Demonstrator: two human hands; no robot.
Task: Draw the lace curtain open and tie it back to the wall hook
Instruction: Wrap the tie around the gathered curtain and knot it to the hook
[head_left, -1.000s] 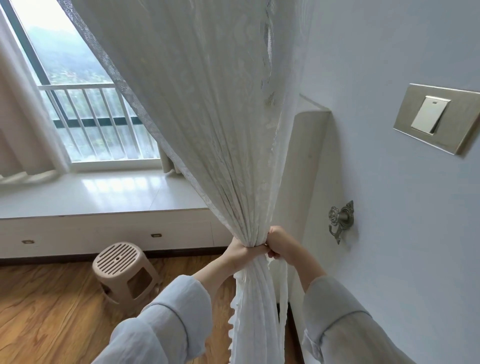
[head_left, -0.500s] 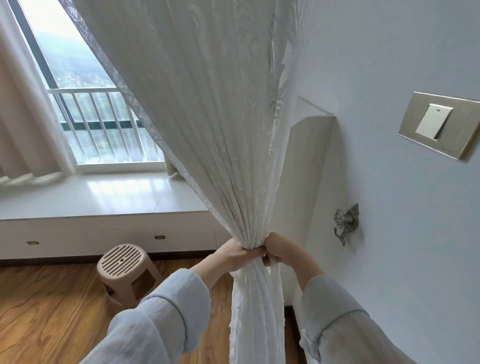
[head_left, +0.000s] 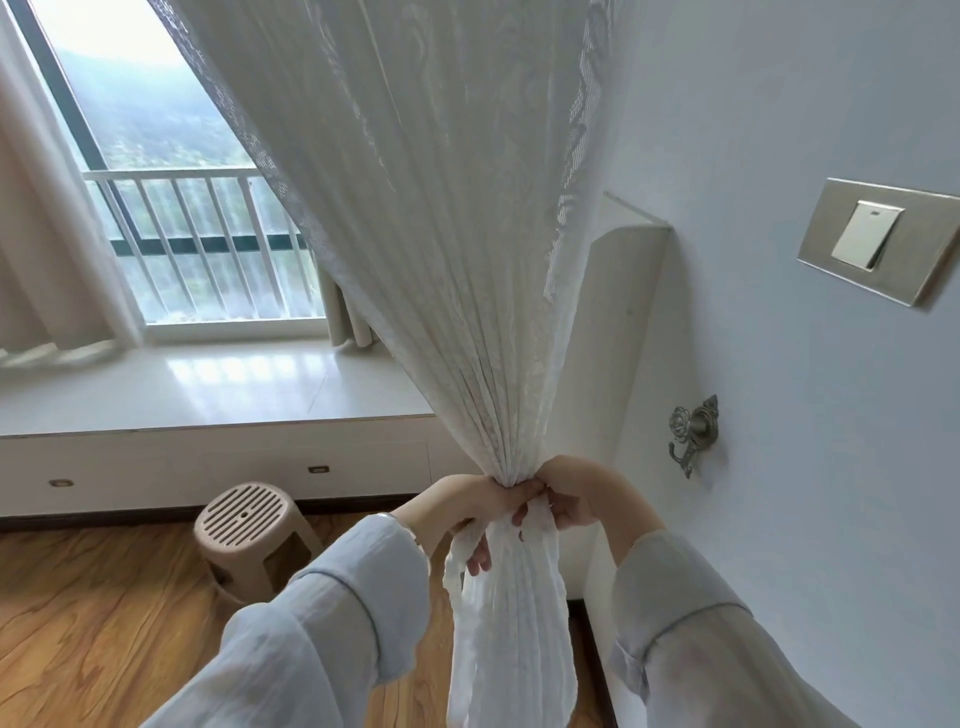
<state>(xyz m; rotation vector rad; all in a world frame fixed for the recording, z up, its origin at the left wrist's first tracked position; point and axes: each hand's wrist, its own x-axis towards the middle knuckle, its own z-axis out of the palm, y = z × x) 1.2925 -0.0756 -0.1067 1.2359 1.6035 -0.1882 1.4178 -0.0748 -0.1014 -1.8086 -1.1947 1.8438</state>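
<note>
Far left: beige drape (head_left: 47, 249) beside the window (head_left: 171, 171), white railing (head_left: 197, 228) outside. Pale window ledge (head_left: 208, 384) below, drawers in its front. Near left: brown slotted plastic stool (head_left: 249, 525) on the wood floor (head_left: 78, 623).

Centre: lace curtain (head_left: 441, 234) drawn into a tight bunch, pinched to a narrow neck low in the scene; below the neck the fabric hangs loose toward the floor.

Left hand (head_left: 467, 506), pale sleeve: closed around the curtain at the neck from the left side; fingers (head_left: 478, 556) show through the loose fabric just below.

Right hand (head_left: 571, 499): closed on the same neck from the right, fingertips meeting the left hand. Both hands gripping curtain.

Right: ornate metal wall hook (head_left: 693, 431) on the pale wall (head_left: 779, 467), near the right hand but apart from it; nothing looped on it. Upper right: metal-framed light switch (head_left: 878, 239).
</note>
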